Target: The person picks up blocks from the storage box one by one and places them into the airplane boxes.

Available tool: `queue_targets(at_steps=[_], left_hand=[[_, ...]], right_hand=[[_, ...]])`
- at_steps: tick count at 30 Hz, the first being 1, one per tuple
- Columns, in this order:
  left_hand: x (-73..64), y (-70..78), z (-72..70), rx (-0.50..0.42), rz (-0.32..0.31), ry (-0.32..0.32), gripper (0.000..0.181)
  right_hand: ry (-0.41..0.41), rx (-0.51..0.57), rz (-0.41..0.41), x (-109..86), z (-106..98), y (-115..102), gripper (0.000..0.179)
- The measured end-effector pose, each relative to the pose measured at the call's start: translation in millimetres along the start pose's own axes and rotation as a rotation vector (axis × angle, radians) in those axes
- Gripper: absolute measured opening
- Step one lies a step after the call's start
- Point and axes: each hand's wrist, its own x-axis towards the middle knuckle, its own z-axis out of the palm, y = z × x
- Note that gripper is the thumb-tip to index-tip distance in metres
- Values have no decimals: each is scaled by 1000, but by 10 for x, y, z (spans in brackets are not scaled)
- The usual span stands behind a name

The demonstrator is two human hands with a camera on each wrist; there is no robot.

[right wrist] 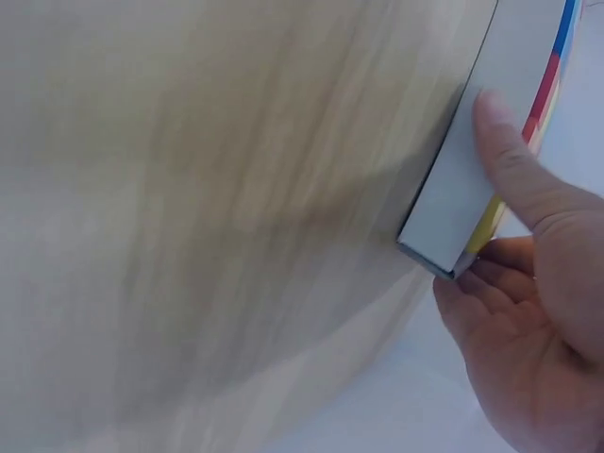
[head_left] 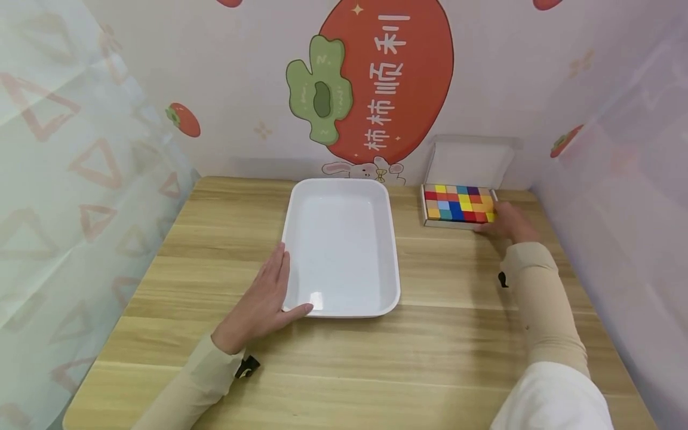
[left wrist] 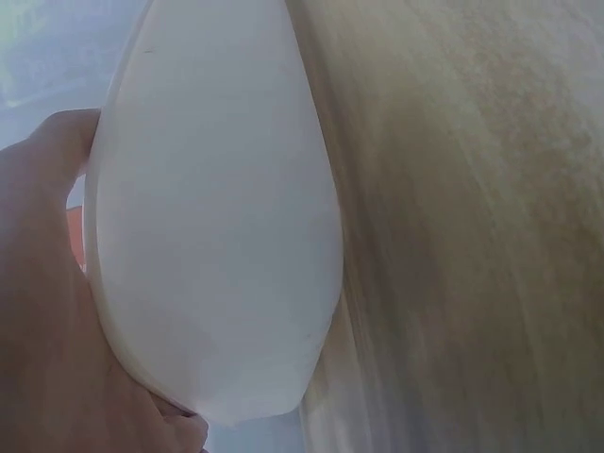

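Observation:
A white rectangular tray [head_left: 395,251] lies on the wooden table in front of me. My left hand [head_left: 263,298] rests against its near left corner, fingers straight along the left side and thumb on the front rim. The left wrist view shows the tray's outer wall [left wrist: 217,208] beside that hand. At the far right is a small white cardboard box [head_left: 451,224] with its lid raised, filled with rows of coloured blocks [head_left: 457,203]. My right hand [head_left: 510,222] grips the box's near right corner. Its thumb [right wrist: 510,151] presses the front wall, and the fingers curl at the end.
The wooden table [head_left: 344,370] has a papered wall [head_left: 242,71] behind it, printed with a large persimmon. Patterned sheets hang at the left [head_left: 64,197] and right [head_left: 634,227]. The raised box lid [head_left: 470,164] stands near the back wall.

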Motion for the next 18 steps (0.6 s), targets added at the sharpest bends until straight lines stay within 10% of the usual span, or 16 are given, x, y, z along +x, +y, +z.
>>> queue_targets(at_steps=[12,18], left_hand=[[81,-15,-145,31,-35,-42,118],[171,-264,-363,-12,10,18,83]], right_hand=[[26,4,60,-105,52,-170,81],[10,-31,23,-305,119,-498,92]])
